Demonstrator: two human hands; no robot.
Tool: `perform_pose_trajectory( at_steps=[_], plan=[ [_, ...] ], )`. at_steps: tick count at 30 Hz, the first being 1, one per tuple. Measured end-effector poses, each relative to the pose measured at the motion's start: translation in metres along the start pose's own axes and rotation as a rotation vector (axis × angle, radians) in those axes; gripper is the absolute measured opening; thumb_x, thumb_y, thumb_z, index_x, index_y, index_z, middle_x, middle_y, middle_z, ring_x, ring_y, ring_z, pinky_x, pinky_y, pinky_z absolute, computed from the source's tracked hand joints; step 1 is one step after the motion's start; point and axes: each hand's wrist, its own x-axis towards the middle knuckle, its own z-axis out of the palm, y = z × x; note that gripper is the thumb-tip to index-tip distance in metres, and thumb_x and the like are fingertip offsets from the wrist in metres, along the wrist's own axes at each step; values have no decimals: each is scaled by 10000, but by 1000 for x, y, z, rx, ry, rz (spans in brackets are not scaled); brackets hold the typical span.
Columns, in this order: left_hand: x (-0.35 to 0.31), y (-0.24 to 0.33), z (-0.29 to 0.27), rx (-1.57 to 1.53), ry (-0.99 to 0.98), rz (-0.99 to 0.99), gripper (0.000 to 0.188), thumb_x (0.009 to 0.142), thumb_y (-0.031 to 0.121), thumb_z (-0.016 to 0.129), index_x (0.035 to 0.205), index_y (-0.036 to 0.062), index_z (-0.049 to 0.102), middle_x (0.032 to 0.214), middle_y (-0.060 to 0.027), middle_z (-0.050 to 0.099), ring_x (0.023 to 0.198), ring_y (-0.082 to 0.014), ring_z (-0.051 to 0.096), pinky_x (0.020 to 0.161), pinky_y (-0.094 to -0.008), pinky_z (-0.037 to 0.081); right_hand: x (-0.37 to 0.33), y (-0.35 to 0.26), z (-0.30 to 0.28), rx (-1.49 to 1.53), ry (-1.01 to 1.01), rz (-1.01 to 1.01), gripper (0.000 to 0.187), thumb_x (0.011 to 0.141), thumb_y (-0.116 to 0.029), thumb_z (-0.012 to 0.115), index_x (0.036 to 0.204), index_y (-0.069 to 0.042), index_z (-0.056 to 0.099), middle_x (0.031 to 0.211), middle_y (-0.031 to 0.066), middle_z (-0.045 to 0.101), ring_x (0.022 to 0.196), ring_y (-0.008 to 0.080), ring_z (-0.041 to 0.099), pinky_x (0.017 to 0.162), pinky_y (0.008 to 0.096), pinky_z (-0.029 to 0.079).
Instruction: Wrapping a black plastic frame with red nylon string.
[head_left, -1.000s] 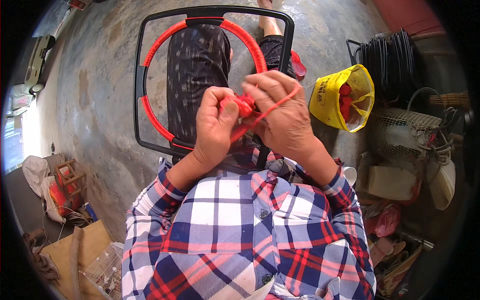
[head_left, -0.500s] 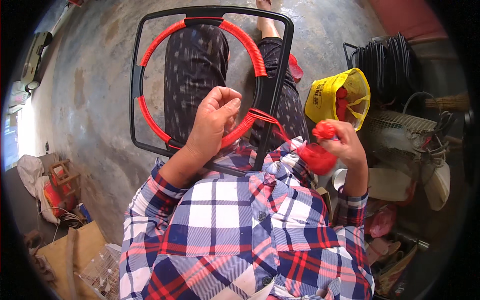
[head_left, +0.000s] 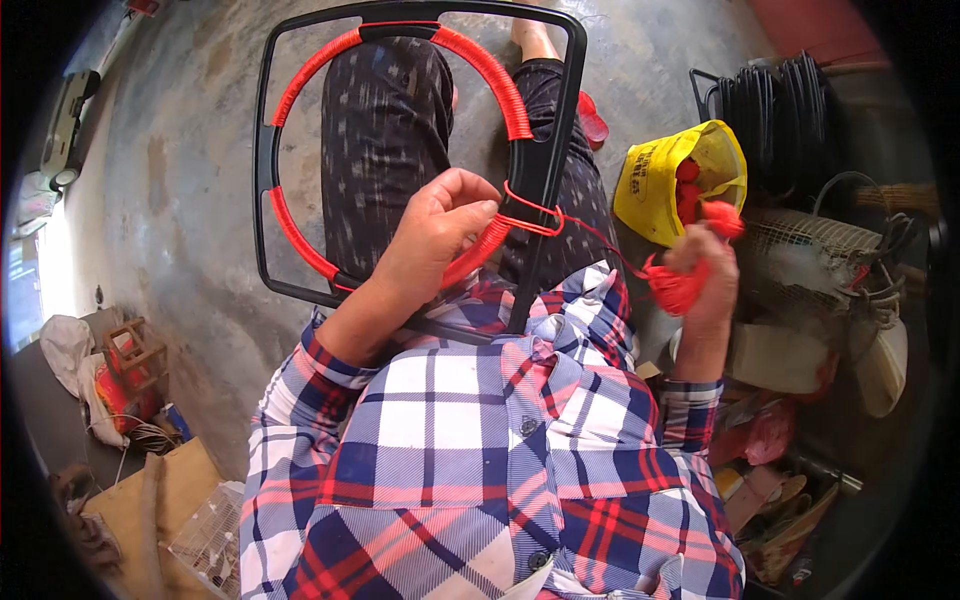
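Head view: the left hand is bent inward with fingers curled and thumb tip near the index finger, beside the lower right of a red-wound ring; whether it pinches any cord cannot be told. Well out to the right, the right hand, slightly blurred, is closed around a red cord bundle, part of which sticks out above the fist. From the bundle a red strand runs to loose loops around the right side of the black frame, which holds the ring and lies over the dark patterned trousers. Beyond the right hand stand a yellow bag with red bundles inside and a stack of black frames. Leftward spreads bare grey floor, with a wooden board at lower left.
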Motion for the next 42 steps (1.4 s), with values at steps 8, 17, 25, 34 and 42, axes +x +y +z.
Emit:
perform_pose_trajectory(
  at_steps=[8, 17, 25, 34, 42],
  plan=[
    [-5, 4, 7, -12, -25, -54, 117, 930, 125, 591, 881, 23, 562, 735, -29, 603, 586, -84, 574, 527, -227, 479, -4, 33, 115, -236, -334, 196, 132, 863, -90, 667, 977, -39, 623, 756, -48, 558, 658, 30, 496, 595, 198, 404],
    [-5, 4, 5, -74, -40, -74, 100, 907, 84, 593, 966, 12, 557, 757, -38, 607, 580, -79, 567, 514, -222, 485, -8, 41, 109, -216, -310, 139, 144, 860, -99, 693, 974, -47, 622, 788, -72, 567, 708, 13, 486, 627, 188, 404],
    [-6, 5, 3, -25, -108, 69, 252, 908, 56, 569, 1150, -2, 535, 753, -5, 571, 612, -65, 556, 558, -208, 488, -1, 40, 97, -112, -228, 30, 140, 909, -118, 620, 1024, -40, 608, 802, -60, 549, 677, 33, 480, 623, 190, 397],
    [-4, -1, -1, -40, -95, -2, 166, 943, 102, 548, 1089, 28, 574, 803, -21, 615, 626, -62, 579, 561, -206, 517, -1, 44, 82, -110, -388, 274, 105, 901, -113, 613, 973, -41, 585, 734, -41, 525, 603, 48, 464, 564, 211, 381],
    [-3, 7, 4, -161, -96, -98, 116, 927, 102, 561, 998, 13, 583, 743, -31, 603, 589, -90, 555, 545, -224, 459, -15, 35, 62, -135, -297, 176, 125, 876, -91, 634, 811, -47, 537, 650, -17, 499, 570, 72, 465, 539, 231, 380]
  ],
)
